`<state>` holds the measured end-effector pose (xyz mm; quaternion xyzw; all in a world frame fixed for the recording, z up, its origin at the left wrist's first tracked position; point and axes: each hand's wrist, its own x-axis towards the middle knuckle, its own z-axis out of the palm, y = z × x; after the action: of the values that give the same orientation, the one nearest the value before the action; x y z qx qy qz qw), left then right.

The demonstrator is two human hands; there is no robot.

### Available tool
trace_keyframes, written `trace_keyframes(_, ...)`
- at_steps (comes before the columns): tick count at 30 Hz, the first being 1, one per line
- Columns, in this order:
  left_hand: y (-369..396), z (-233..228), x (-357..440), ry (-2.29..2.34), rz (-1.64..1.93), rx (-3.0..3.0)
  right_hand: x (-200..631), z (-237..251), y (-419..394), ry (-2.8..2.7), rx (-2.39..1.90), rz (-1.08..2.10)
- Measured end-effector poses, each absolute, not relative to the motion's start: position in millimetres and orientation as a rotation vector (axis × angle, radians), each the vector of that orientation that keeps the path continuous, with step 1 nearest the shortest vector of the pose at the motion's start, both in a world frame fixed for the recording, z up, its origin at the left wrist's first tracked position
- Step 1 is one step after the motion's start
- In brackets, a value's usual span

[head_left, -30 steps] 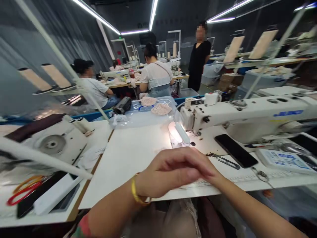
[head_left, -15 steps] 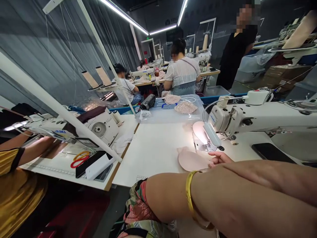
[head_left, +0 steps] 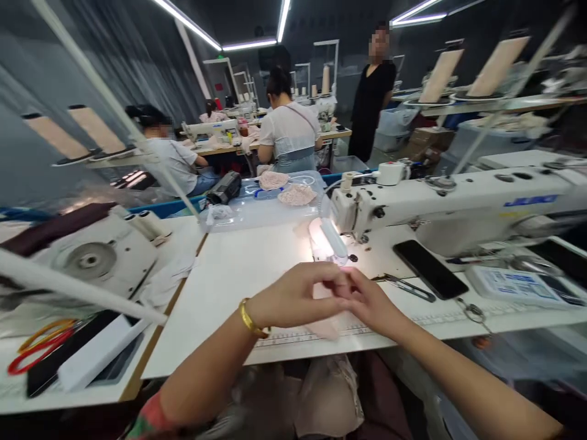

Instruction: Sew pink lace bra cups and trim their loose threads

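Note:
My left hand (head_left: pixel 305 296), with a gold bangle on its wrist, reaches in over the white sewing table (head_left: pixel 229 293). It meets my right hand (head_left: pixel 373 305) at the fingertips, just in front of the sewing machine (head_left: pixel 413 208). Fingers of both hands are bent and pressed together; whatever is between them is hidden and blurred. Under the hands lies a pale pink fabric piece (head_left: pixel 325 328), partly covered. Another pale pink piece (head_left: pixel 317 232) rests by the needle area, lit by the machine's lamp (head_left: pixel 334 241).
Right of my hands lie thread snips (head_left: pixel 410 287), a black phone (head_left: pixel 431 269) and a clear-lidded box (head_left: pixel 518 286). Behind the table, a plastic bin lid (head_left: pixel 257 211) bears lace cups (head_left: pixel 298 195). Scissors (head_left: pixel 43 348) lie on the left table. A pale cup (head_left: pixel 328 403) sits at my lap.
The view has swung right. My left arm, which stretched across to the right, has drawn back, and its hand now meets my right hand above the pink fabric piece.

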<state>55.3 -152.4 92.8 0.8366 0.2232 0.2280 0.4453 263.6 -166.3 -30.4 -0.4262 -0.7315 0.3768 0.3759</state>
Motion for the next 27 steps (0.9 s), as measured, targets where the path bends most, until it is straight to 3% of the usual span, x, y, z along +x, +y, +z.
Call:
trace_keyframes(4, -119.5, 62.5, 43.8, 0.688, 0.387, 2.288, 266.7, -11.9, -166.8, -1.871, -1.034, 1.049)
trace_keyframes(10, -102.5, 56.0, 49.8, 0.711, 0.321, 2.108, 274.9, 12.5, -167.2, -2.002, -1.044, 1.091)
trace_keyframes(15, -89.3, 43.4, 56.7, 0.394, 0.259, 1.859, 279.0, 24.0, -172.8, -2.095, -1.064, 1.002)
trace_keyframes(20, -85.2, 36.0, 58.2, 0.379, 0.127, 1.974, 281.2, 43.8, -178.1, -2.290, -0.993, 0.940)
trace_keyframes(23, -85.6, 43.6, 51.5, 0.485, 0.054, 2.157, 280.1, 52.3, -173.9, -2.348, -0.979, 0.692)
trace_keyframes(27, -88.6, 57.1, 29.8, 0.933, 0.351, 2.483, 268.5, 43.3, -159.1, -2.241, -0.942, -0.070)
